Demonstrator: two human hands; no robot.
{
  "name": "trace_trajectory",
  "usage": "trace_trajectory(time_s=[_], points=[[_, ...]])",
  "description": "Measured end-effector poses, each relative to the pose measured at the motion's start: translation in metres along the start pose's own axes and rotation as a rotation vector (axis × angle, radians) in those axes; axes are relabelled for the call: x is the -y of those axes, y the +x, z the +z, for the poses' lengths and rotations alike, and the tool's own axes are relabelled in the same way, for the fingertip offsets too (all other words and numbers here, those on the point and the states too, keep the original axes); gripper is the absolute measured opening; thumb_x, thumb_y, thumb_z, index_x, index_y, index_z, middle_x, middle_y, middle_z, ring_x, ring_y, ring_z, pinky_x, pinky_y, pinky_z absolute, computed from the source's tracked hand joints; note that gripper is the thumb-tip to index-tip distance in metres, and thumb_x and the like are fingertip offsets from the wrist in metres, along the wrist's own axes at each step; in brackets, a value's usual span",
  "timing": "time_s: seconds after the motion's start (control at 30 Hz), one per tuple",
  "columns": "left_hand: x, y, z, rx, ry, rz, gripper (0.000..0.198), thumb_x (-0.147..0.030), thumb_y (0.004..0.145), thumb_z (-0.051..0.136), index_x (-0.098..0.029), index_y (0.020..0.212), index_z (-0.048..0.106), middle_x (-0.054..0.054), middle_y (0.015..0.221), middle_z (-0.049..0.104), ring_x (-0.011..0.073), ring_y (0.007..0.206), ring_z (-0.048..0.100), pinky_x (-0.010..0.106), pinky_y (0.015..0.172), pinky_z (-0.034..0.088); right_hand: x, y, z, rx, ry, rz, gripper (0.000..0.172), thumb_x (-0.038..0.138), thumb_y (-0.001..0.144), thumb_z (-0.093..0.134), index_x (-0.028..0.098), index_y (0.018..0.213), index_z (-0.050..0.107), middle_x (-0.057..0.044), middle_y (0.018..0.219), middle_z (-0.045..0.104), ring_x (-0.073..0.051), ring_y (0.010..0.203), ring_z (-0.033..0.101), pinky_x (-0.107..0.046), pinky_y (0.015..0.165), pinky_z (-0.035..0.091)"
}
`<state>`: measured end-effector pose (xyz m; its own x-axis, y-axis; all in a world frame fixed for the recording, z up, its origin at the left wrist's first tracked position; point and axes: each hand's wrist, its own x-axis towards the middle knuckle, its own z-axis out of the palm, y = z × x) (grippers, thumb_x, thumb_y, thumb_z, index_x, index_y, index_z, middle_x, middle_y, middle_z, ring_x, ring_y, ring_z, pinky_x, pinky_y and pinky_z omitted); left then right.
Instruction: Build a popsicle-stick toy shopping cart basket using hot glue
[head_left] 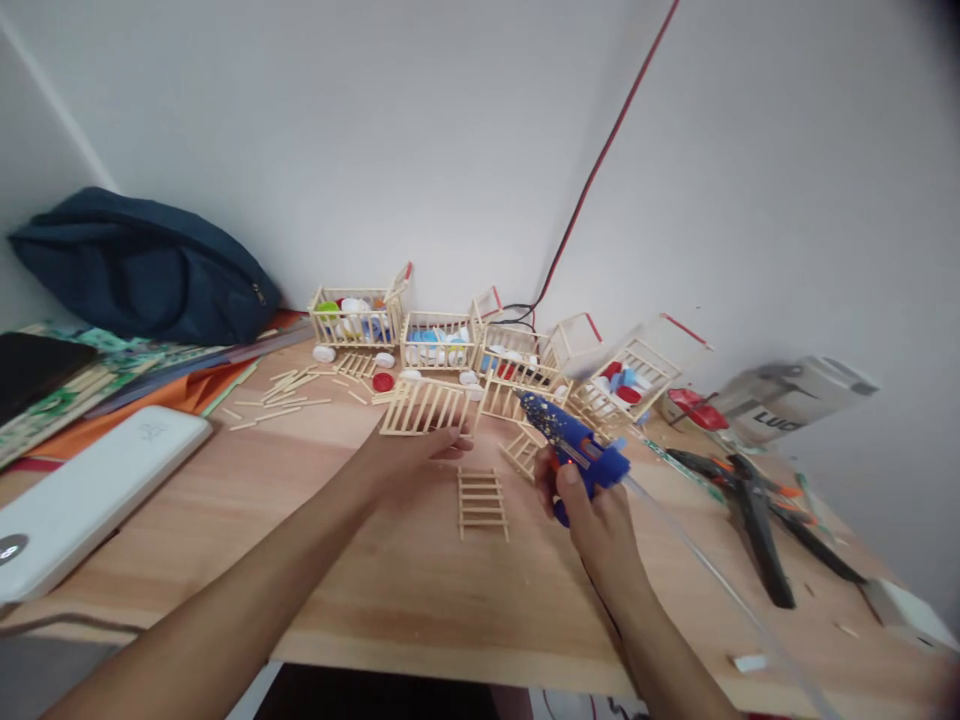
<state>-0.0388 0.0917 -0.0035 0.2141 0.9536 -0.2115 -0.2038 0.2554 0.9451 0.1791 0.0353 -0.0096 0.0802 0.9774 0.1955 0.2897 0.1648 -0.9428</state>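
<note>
**A:** Two hands in view, both busy. The left hand (pixel 414 455) was closed on the lower edge of a slatted stick panel (pixel 424 407), tipping it up off the desk (pixel 390 590) with the slats toward the camera. My guess is that this kept the panel's edges clear of the wood.

**B:** And the right?

**A:** The right hand (pixel 600 520) was wrapped around the grip of a blue glue gun (pixel 574 445). Its nozzle pointed up and left toward the panel, near it but not touching. A clear glue stick (pixel 697 555) ran from the back of the gun toward the desk's right edge.

**B:** Anything between the hands?

**A:** A small ladder-like stick piece (pixel 482 503) lay flat on the desk, just below the panel.

**B:** What else was around?

**A:** A row of stick crates (pixel 435 342) stood along the wall with bottle caps inside, crowded close behind the panel. Loose sticks (pixel 289 395) lay to the left and pliers (pixel 757 515) well to the right. A white case (pixel 90 490) and a dark blue bag (pixel 142 265) sat at far left, and a red cable (pixel 600 170) ran up the wall. Nothing stood between nozzle and panel.
</note>
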Motion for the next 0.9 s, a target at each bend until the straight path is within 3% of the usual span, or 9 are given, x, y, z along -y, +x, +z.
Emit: trace_trajectory(time_s=[0.4,0.9], points=[[-0.0015,-0.0063,0.0035,-0.02,0.091,0.06,0.023,-0.036,0.076,0.072,-0.018,0.091,0.074,0.007,0.092,0.077,0.0226,0.091,0.072,0.038,0.092,0.056,-0.0073,0.0009,0.0046,0.028,-0.074,-0.021,0.05,0.064,0.087,0.048,0.017,0.088,0.066,-0.004,0.069,0.064,-0.014,0.054,0.053,-0.027,0.051,0.043],[-0.007,-0.0085,0.0071,0.007,0.077,0.076,0.022,-0.031,0.073,0.074,-0.017,0.09,0.073,0.006,0.092,0.076,0.0221,0.087,0.073,0.039,0.089,0.058,-0.0031,0.0016,0.0048,0.032,-0.067,-0.037,0.049,0.062,0.091,0.045,0.017,0.078,0.061,-0.002,0.064,0.057,-0.013,0.054,0.049,-0.026,0.051,0.039]])
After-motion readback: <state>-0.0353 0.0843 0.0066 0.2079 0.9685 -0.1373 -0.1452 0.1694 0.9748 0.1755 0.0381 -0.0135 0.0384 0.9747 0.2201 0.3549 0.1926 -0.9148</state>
